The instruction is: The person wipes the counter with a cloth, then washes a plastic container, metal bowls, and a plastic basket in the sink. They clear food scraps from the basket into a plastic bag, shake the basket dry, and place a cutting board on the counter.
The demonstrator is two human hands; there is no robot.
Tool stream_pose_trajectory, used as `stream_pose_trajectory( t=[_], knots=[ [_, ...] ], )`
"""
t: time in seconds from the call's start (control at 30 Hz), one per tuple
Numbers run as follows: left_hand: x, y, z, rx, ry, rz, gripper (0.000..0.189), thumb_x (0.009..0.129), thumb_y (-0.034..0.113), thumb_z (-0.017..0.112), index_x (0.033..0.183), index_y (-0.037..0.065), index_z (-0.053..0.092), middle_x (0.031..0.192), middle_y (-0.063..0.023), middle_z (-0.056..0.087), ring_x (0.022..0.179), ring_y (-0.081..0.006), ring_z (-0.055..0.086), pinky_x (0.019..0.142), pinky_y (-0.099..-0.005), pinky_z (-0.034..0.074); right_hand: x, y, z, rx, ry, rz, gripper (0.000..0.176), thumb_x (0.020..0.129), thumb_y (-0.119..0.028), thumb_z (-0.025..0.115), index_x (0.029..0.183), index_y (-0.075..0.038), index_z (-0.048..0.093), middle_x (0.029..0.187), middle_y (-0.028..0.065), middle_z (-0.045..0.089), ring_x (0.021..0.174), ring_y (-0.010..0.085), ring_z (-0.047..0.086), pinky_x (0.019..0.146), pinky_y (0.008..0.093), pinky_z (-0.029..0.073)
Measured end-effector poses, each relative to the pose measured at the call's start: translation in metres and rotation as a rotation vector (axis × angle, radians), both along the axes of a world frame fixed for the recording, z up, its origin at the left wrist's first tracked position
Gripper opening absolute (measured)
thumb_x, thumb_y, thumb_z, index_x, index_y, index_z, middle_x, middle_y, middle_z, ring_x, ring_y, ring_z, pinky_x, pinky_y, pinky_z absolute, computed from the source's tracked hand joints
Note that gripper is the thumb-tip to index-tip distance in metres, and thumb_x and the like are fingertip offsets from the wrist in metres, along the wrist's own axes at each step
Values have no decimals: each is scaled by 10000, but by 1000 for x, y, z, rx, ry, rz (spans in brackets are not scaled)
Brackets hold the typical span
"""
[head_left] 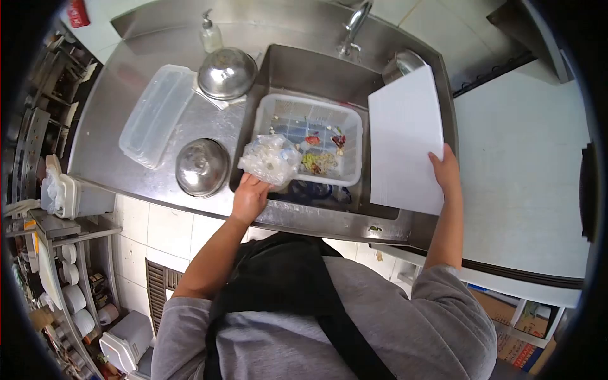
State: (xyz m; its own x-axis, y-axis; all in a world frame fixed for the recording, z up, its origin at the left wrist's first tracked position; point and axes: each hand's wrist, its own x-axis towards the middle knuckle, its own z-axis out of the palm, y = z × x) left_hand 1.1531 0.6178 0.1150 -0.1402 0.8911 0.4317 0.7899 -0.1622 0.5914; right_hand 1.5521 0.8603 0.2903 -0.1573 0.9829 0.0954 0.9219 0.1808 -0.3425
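My left hand (252, 197) is closed on a crumpled bundle of clear plastic (272, 158), held over the front left corner of a white plastic basket (358, 152). Food scraps (318, 162), yellow-green and red, lie on the basket's bottom. The basket sits in the steel sink (297, 66). On the other side, my right hand (447, 172) grips the right edge of a white flat board (405, 139), thumb on its upper face. The board is tilted over the sink's right part and hides what is beneath it.
Two steel bowls (228, 74) lie upside down on the left counter, beside a clear plastic container (155, 117) and a pump bottle (211, 35). A faucet (354, 28) rises behind the sink. Behind the board stands a metal pot (403, 62). A white worktop (513, 171) adjoins at right.
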Motion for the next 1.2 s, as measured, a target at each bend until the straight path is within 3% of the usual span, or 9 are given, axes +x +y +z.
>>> stream_pose_trajectory(
  t=[0.07,0.13,0.33,0.4,0.67,0.83,0.97,1.03,1.2],
  knots=[
    [-1,-3,6,77,-15,1,212,730,32,675,937,63,706,1049,-140,649,1032,-362,568,899,-423,474,30,3,-15,84,192,40,357,889,-171,633,1176,17,535,1072,247,641,1017,412,609,860,430,477],
    [-2,-7,14,78,-19,-7,172,719,29,672,887,55,700,1050,-135,641,1037,-360,565,902,-411,472,24,-21,-6,213,189,35,328,911,-168,611,1167,16,521,1035,254,644,984,421,616,828,429,487],
    [-23,-12,67,75,-15,-30,202,716,-33,645,868,87,704,1000,-103,628,987,-323,564,819,-387,493,33,-71,-11,56,110,57,295,936,-139,569,1176,7,480,1010,270,642,952,430,629,792,441,494],
    [-32,-9,95,170,-1,-3,217,705,-43,642,864,90,706,999,-102,631,987,-322,566,819,-383,493,27,-88,-17,192,171,2,286,940,-129,559,1177,2,468,1011,278,639,964,435,625,794,447,492],
    [-102,-30,173,375,192,92,199,714,-29,674,867,92,713,1027,-95,656,986,-333,570,856,-407,473,6,-115,1,108,236,117,283,943,-115,543,1185,1,451,998,284,636,939,449,624,778,458,493],
    [-158,-90,169,195,291,269,187,719,-22,705,892,52,699,1012,-129,652,983,-351,567,858,-417,464,-5,-124,16,43,173,164,275,938,-115,544,1177,-13,456,960,278,638,922,464,612,770,481,486],
    [-177,-152,156,220,347,323,210,721,-60,678,904,43,693,1022,-149,645,1005,-382,560,878,-437,455,-17,-137,26,105,175,206,237,913,-132,573,1104,-25,482,943,273,633,923,453,606,768,490,470],
    [-180,-179,144,189,335,341,232,722,-66,666,918,55,697,1026,-140,646,1003,-376,560,881,-429,455,-21,-143,44,27,-50,253,226,884,-121,601,1071,-38,504,945,260,635,911,445,606,747,486,469],
    [-184,-211,95,100,226,381,252,731,-53,663,942,77,709,1037,-115,652,999,-348,560,869,-409,460,-33,-138,43,115,71,274,233,861,-118,628,1060,-49,528,953,245,637,915,438,604,752,483,469]
  ],
)
